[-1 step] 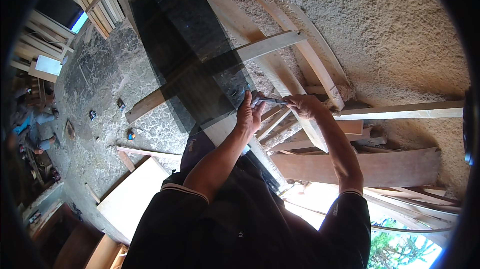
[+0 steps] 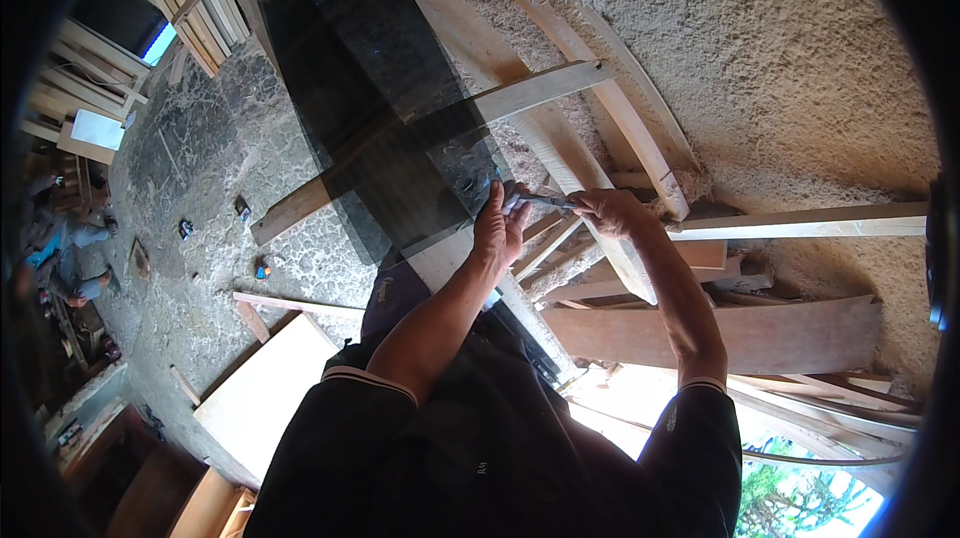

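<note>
Holding a slim grey tool (image 2: 546,201) between both our hands, we have it just right of the left hand (image 2: 496,226).
Well out to the left of that hand, we see a co-worker (image 2: 68,248) down by the floor (image 2: 205,153); nearer, low on its left, a pale panel (image 2: 268,393) leans at a slant, and above and left stretches a dark see-through sheet (image 2: 345,58), overlapping a crossing board (image 2: 548,90). Our left hand has its fingers curled about the tool's left end, the thumb raised; our right hand (image 2: 608,213) is clamped on the other end. A light plank (image 2: 625,263) slants just below the right hand, a wide brown board (image 2: 720,333) lies lower, and a rough wall (image 2: 780,68) rises above and right.
</note>
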The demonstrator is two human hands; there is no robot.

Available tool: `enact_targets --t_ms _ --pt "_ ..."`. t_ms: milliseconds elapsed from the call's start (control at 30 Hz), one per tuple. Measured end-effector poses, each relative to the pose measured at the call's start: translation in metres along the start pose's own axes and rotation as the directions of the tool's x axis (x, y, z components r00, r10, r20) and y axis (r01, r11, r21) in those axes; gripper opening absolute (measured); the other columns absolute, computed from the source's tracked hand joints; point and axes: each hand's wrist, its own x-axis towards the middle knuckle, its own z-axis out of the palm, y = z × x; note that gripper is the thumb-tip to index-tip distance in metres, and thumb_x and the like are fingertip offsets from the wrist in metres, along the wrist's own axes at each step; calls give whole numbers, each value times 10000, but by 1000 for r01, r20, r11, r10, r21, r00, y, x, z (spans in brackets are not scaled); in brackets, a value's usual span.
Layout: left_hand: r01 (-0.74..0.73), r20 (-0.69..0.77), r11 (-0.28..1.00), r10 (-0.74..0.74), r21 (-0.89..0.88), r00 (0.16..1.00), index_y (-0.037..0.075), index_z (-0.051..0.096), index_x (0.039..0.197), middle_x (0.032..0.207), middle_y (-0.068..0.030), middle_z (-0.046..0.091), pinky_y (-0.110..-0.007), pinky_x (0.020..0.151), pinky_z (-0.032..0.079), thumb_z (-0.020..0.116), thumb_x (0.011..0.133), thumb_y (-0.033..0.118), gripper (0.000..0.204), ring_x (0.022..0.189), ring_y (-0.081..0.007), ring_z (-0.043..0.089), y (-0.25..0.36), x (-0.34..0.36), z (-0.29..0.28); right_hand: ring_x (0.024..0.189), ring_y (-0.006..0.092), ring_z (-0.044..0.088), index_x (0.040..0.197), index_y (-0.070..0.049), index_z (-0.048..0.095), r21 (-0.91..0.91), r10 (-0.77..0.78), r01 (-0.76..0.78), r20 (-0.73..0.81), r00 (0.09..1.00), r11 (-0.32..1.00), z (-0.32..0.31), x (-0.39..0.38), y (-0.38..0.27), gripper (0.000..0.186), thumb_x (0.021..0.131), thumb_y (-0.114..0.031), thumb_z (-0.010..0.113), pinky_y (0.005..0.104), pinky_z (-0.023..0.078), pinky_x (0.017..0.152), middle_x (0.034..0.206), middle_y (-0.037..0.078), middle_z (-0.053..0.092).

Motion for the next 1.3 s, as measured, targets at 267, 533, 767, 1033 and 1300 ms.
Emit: enact_targets --t_ms 267,533,767,1033,1300 --pt "1 -28 1000 -1 4 1000 95 632 1016 986 -31 687 -384 1029 429 716 858 379 335 1022 -172 618 3 4 5 854 280 660 1118 -210 607 -1 19 -19 -12 1000 1000 8 -1 9 221 903 -172 633 380 524 726 925 68 662" --pt "17 -10 999 -16 42 1000 79 623 1018 999 -51 683 -389 1038 427 721 847 401 378 1057 -192 607 4 3 4 785 269 647 1186 -214 620 -106 -173 153 -222 960 983 -7 -2 21 275 912 -204 621 380 520 683 839 79 624" --pt "3 -32 1000 -3 9 999 77 566 1126 1064 -50 654 -405 1065 396 716 857 379 432 1101 -183 582 4 5 2 842 267 648 1320 -262 537 -103 -54 47 -67 996 994 -3 5 3 394 931 -241 599 383 532 738 911 95 632" --pt "3 -41 1000 -3 16 999 97 590 1107 1058 -52 670 -401 1051 400 721 852 381 403 1101 -172 581 5 3 6 785 242 645 1251 -284 595 -93 -60 48 -140 988 994 7 -2 1 316 936 -262 593 366 525 688 863 57 632" --pt "25 -41 1000 -24 7 999 100 631 1013 988 -23 698 -361 987 480 757 806 377 369 999 -147 636 6 1 6 809 220 654 1266 -297 592 -18 -33 31 -130 991 999 12 -2 2 345 926 -238 612 346 525 691 891 44 647"
